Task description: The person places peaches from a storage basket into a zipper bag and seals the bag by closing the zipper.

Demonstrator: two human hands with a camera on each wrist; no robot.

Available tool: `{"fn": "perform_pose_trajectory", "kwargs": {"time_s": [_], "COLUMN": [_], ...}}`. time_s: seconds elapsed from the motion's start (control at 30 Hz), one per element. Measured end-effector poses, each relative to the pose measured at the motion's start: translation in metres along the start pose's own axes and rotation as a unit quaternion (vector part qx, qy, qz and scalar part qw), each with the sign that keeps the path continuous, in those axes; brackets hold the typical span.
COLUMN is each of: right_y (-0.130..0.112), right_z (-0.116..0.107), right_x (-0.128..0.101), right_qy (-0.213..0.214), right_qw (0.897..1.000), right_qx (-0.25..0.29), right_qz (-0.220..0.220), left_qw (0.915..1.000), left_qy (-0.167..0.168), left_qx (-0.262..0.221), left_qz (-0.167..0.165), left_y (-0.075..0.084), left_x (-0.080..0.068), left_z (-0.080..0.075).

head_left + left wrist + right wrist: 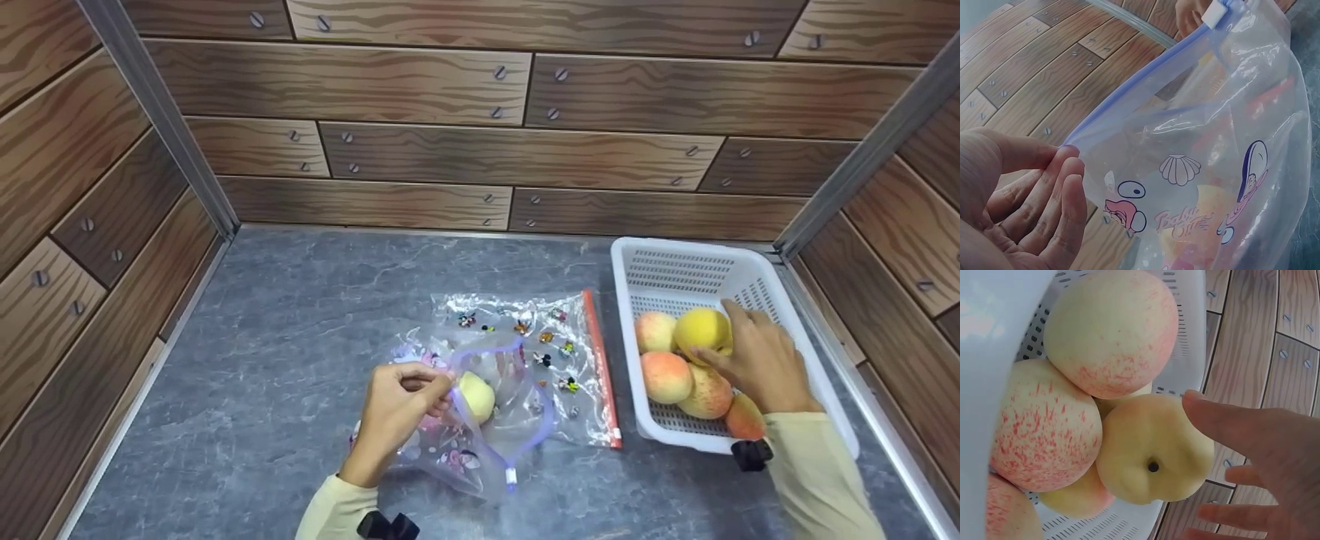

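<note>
My left hand pinches the purple zip edge of a clear printed slider bag between thumb and fingertips. The bag's mouth gapes, and a pale yellow fruit lies inside. Over the white basket, my right hand reaches around a yellow apple-like fruit, which has a dark dimple. The thumb meets this fruit's side, while the other fingers stay spread apart. Close by in the basket are red-flecked peaches and an orange-red fruit.
A second clear bag with a red zip edge and small cartoon prints lies flat, partly under the purple-edged one. The basket stands near the right wall. Wood-patterned panels enclose the grey marbled table.
</note>
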State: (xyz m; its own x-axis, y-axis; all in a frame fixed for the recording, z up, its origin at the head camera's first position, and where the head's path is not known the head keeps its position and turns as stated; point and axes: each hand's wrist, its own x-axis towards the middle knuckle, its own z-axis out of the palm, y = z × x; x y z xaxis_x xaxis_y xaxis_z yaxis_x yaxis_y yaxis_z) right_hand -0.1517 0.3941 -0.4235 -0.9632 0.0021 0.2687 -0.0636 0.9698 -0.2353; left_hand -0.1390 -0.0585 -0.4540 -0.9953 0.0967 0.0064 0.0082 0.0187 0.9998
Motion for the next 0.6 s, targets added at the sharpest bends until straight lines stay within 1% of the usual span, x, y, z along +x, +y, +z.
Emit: {"fn": "perform_pose_trajectory", "kwargs": {"time_s": [0.23,0.37,0.47,0.6], "right_y": [0.006,0.0078,0.0085,0.0093], "right_z": [0.0037,0.0055,0.007,0.0091], "right_x": [0.0029,0.0042,0.0045,0.0032], "right_qy": [-0.038,-0.056,-0.049,-0.028], "right_qw": [0.999,0.998,0.998,0.998], "right_qx": [0.014,0.029,0.041,0.052], "right_qz": [-0.001,0.012,0.015,0.01], "left_qw": [1.0,1.0,1.0,1.0], "left_qy": [0.004,0.002,0.003,0.003], "left_qx": [0.003,0.002,0.0,-0.004], "left_qz": [-0.002,-0.003,-0.006,-0.008], "left_y": [-0.0014,-0.001,-0.0014,-0.0024], "left_x": [-0.0004,-0.0003,-0.0003,-0.0005], "left_z": [0.0009,0.0008,0.0006,0.0007]}}
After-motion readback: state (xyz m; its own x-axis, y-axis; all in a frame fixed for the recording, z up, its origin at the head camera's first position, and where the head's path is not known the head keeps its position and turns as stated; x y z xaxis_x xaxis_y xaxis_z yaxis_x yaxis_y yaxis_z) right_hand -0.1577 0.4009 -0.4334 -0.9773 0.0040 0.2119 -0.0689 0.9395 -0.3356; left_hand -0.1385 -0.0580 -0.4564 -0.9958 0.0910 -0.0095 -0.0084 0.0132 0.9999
